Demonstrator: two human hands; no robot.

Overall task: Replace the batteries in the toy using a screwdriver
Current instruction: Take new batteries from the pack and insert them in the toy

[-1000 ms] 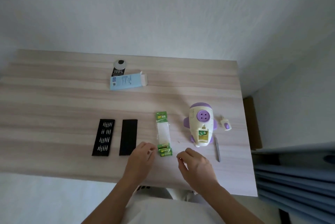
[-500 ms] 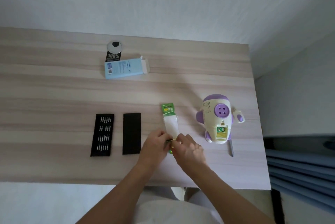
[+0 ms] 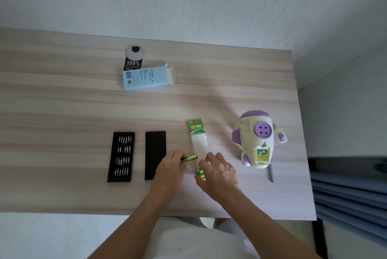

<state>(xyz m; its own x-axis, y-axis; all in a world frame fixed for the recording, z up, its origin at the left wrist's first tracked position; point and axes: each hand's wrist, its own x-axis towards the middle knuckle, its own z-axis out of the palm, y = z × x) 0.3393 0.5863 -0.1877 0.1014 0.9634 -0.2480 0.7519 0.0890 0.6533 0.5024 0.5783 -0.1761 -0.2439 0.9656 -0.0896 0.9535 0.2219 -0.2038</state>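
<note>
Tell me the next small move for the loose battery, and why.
Probably carry the battery pinched in the left hand across to the toy: its compartment lies open, while the right hand grips the pack.

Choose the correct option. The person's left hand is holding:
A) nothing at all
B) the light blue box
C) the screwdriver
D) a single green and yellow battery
D: the left hand pinches one green and yellow battery by its end, while the screwdriver lies untouched next to the toy and the light blue box sits far from both hands.
</note>
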